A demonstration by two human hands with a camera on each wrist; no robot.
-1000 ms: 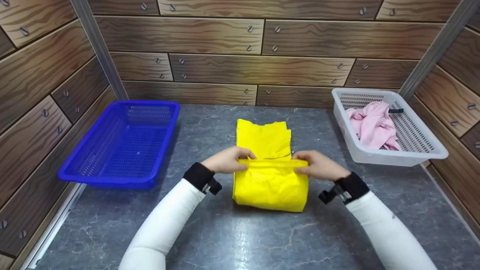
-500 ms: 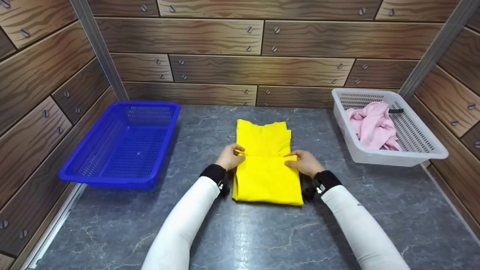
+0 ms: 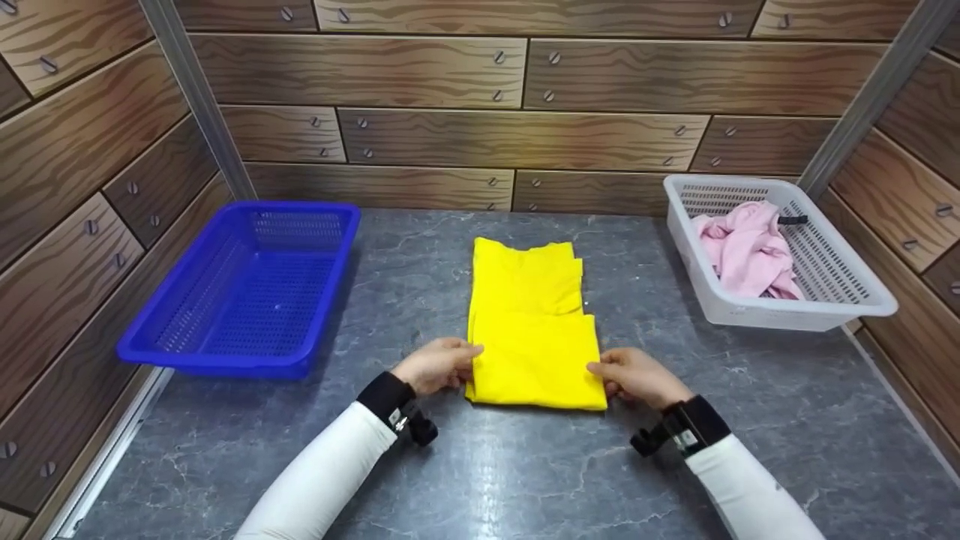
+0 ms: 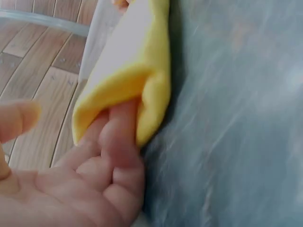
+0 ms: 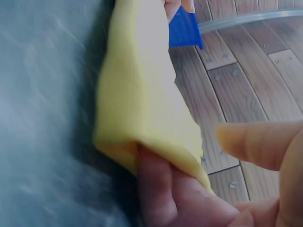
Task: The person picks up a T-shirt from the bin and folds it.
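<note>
A folded yellow garment lies lengthwise on the grey table, its near part doubled over; its exact kind is unclear. At its near left side is my left hand. In the left wrist view, fingers reach inside the fold of the yellow garment, while the thumb stands apart from the cloth. My right hand is at the opposite side edge. The right wrist view has its fingers tucked into the fold of the yellow garment, thumb raised clear. Fingertips are hidden within the cloth.
To the left stands a blue perforated basket. A white perforated basket at the back right holds a crumpled pink cloth. Wood-patterned walls enclose the back and sides of the grey marbled table.
The garment's near part was folded forward and now lies flat. Both hands let go of the folded edge, then came back toward the person and slid fingers into the near fold's sides.
</note>
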